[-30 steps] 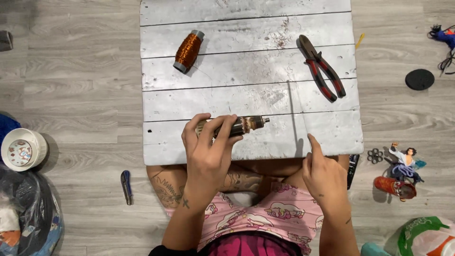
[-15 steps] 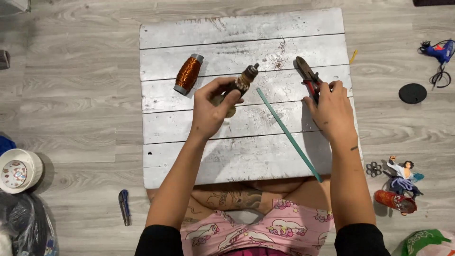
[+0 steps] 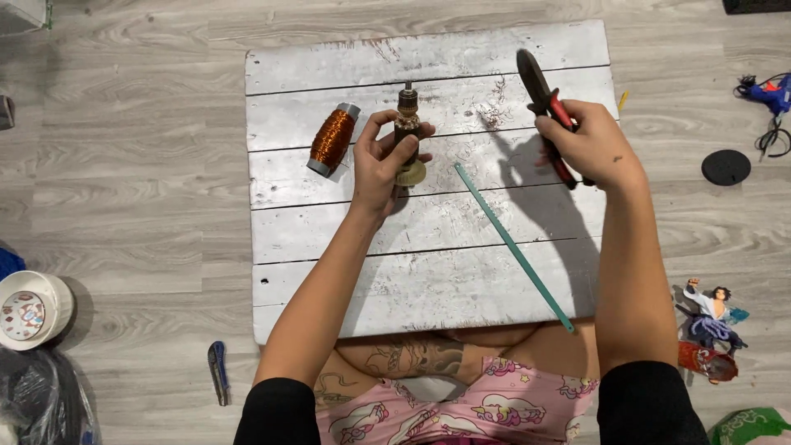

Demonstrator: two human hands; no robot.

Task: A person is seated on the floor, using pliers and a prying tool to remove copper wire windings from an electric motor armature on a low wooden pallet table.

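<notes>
My left hand (image 3: pixel 384 161) grips a small brown cylindrical tool with a metal tip and a brass-coloured base (image 3: pixel 407 136), held upright over the white plank board (image 3: pixel 428 264). My right hand (image 3: pixel 585 148) holds a pair of pliers with red and black handles (image 3: pixel 540 95) raised above the board's right side, jaws pointing away. A spool of copper wire (image 3: pixel 332 138) lies on the board just left of my left hand. A thin green stick (image 3: pixel 515 247) lies slanted across the board between my arms.
On the wood floor: a white bowl (image 3: pixel 31 309) and a dark plastic bag (image 3: pixel 45 404) at left, a blue utility knife (image 3: pixel 218 371), a small figurine (image 3: pixel 710 330) at right, a black round lid (image 3: pixel 726 167), a blue glue gun (image 3: pixel 766 91).
My left hand lifted the brown tool from the board's near edge to its middle and turned it upright. My right hand reached to the pliers and picked them up.
</notes>
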